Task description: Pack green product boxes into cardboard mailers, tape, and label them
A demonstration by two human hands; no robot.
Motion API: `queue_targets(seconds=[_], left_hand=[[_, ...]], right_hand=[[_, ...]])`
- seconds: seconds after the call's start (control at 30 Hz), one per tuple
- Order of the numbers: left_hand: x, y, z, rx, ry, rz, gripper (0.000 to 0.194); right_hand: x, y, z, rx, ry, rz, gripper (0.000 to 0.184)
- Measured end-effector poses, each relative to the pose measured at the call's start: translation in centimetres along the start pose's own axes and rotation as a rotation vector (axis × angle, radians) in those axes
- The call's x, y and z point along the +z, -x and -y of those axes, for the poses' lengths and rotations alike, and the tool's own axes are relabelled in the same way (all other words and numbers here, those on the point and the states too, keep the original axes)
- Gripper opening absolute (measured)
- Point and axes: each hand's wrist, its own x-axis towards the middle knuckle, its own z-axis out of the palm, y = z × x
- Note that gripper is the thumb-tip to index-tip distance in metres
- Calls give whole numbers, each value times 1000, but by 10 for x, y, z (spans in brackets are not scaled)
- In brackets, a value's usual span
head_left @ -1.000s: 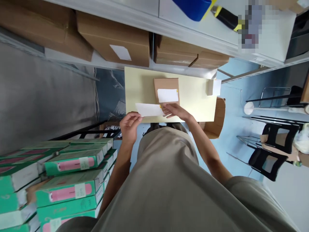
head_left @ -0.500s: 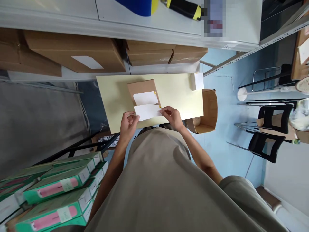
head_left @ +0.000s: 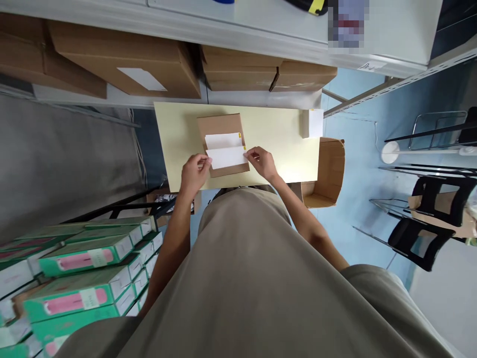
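A white paper slip (head_left: 227, 158) with a small yellow mark at its right end is held level by both of my hands. My left hand (head_left: 194, 174) pinches its left end, and the fingers of my right hand (head_left: 262, 162) are closed on its right end. Beneath it is a flat brown cardboard piece (head_left: 219, 122); whether the slip touches it I cannot tell. A second white slip (head_left: 222, 140), also marked yellow at one corner, lies on the cardboard just behind the held one, partly covered by it.
The pale yellow tabletop (head_left: 278, 144) carries a white stack (head_left: 313, 123) at its back right. An open carton (head_left: 330, 174) stands beyond the right edge. Brown boxes (head_left: 242, 74) fill the shelf behind. Green boxes (head_left: 87, 258) are piled at lower left, black chairs (head_left: 441, 199) at right.
Both hands have moved the held slip away from my body, from the table's near edge to over the cardboard. The cardboard's near edge now shows. The camera view has shifted too.
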Motion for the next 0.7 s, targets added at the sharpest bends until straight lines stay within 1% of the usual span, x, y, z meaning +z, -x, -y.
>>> queue_targets(seconds=[0.13,0.2,0.27,0.37,0.5,0.7], left_hand=[[0,-42,3,-38,-114,-29,22],[1,-59,6,-52,-122,-23,22],[3,-68,9,-56,-106,-6,21],[5,-73,14,-55,-86,16,19],[8,-71,20,-51,-83,12,18],[11,-70,25,-45,-86,7,20]], right_hand=[[3,-48,-7,37,-8,65,35],[5,-61,-9,64,-13,74,29],[6,-67,-12,93,-10,75,26],[7,-69,-15,108,3,76,26],[10,-69,-18,113,37,75,29],[12,-68,-21,97,119,69,23]])
